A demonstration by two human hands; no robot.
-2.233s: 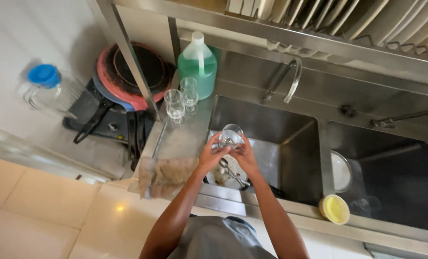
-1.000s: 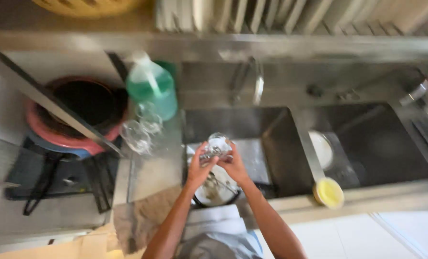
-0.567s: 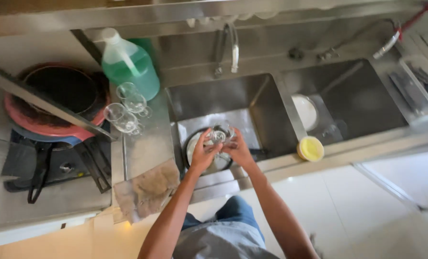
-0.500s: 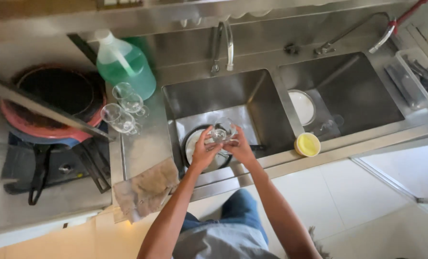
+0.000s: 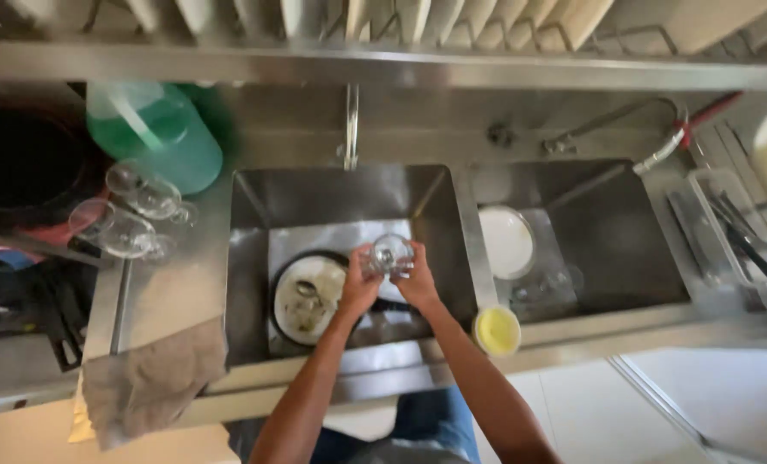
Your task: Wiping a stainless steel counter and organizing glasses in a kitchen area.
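Observation:
My left hand (image 5: 359,290) and my right hand (image 5: 416,283) both grip a clear drinking glass (image 5: 391,253), held mouth up above the left basin of a steel double sink (image 5: 254,193). Below the hands, a dirty white plate (image 5: 304,298) with a spoon lies in a dark pan on the basin floor. My fingers wrap around the lower part of the glass and hide it.
Two clear glasses (image 5: 130,210) stand on the counter left of the sink, by a green liquid jug (image 5: 155,133). A brown cloth (image 5: 151,378) hangs at the counter edge. A yellow tub (image 5: 497,331) sits on the sink's front rim. The right basin holds a white plate (image 5: 505,241). A faucet (image 5: 351,120) rises behind.
The camera view has swung right and tilted, so the sink now sits centred. My hands stay on the glass over the left basin, now to the right of the dirty plate.

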